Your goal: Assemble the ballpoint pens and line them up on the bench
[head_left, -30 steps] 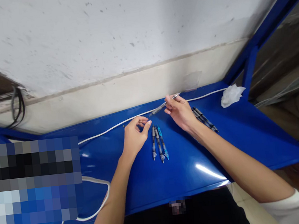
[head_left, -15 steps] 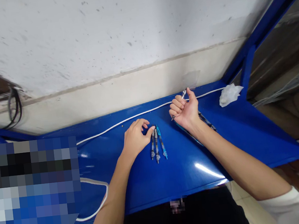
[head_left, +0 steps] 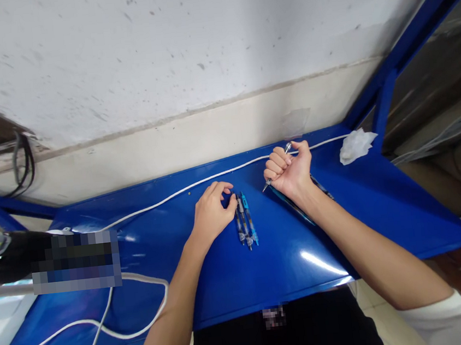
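Three click pens lie side by side on the blue table (head_left: 225, 283): a dark pen (head_left: 240, 229), a grey-clipped pen (head_left: 244, 223) and a light-blue pen (head_left: 250, 220). My left hand (head_left: 214, 210) is beside their upper ends, fingers curved and thumb apart, with nothing held; whether the thumb touches the dark pen I cannot tell. My right hand (head_left: 287, 173) is closed palm-up around a clear-barrelled pen (head_left: 288, 147). One end of it shows by the thumb, and its pointed end pokes out beyond the little finger. Under my right wrist lie more pens (head_left: 298, 209), partly hidden.
A white cable (head_left: 190, 185) runs along the table's wall side to a crumpled white tissue (head_left: 357, 145) at the right. Looped white cable (head_left: 148, 330) and a black object (head_left: 16, 252), partly blurred, occupy the left end. A blue frame post (head_left: 383, 102) rises at right.
My left hand has moved slightly right, and the three pens now lie closer together. My right hand, still around its pen, is a little lower and further right.
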`<state>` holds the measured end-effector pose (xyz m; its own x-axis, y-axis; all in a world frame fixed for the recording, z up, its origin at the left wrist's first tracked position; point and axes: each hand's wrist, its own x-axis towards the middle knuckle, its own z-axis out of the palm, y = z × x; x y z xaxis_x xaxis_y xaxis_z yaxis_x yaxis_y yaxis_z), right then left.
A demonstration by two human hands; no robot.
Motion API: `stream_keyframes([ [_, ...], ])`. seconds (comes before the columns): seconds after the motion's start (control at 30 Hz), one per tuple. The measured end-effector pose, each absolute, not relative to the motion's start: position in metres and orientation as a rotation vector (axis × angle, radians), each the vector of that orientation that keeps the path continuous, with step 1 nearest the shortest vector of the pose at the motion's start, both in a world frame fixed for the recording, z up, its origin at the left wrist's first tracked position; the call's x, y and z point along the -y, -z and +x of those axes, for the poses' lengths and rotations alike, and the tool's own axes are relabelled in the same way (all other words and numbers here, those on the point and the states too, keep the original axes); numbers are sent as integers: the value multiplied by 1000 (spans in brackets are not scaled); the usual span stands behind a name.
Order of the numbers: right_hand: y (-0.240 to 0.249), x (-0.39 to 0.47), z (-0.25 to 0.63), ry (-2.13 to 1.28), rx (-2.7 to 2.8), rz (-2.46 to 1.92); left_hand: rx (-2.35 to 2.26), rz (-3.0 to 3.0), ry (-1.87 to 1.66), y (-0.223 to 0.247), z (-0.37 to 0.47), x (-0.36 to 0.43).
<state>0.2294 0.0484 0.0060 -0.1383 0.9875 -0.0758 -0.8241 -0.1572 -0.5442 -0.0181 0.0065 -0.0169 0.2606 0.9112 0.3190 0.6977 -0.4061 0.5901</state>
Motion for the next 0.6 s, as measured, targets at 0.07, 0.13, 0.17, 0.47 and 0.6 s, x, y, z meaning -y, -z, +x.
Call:
stream_keyframes([
  [0.07,-6,-48,230,-1686,454,-444,-1491,2208,-889,17,-18,-6],
  [0.13,-6,-48,230,-1690,462,-411,-1501,2211,-873,17,-18,-6],
  [0.17,-7,-47,229,-1687,461,-403,-1502,2212,-869,16,-18,-6],
  [0.47,-13,-45,228,-1634,384,-481,-1513,2238,-860,16,-15,-4],
  [0.6,-13,-45,228,-1638,379,-436,-1512,2207,-861,16,-15,-5],
])
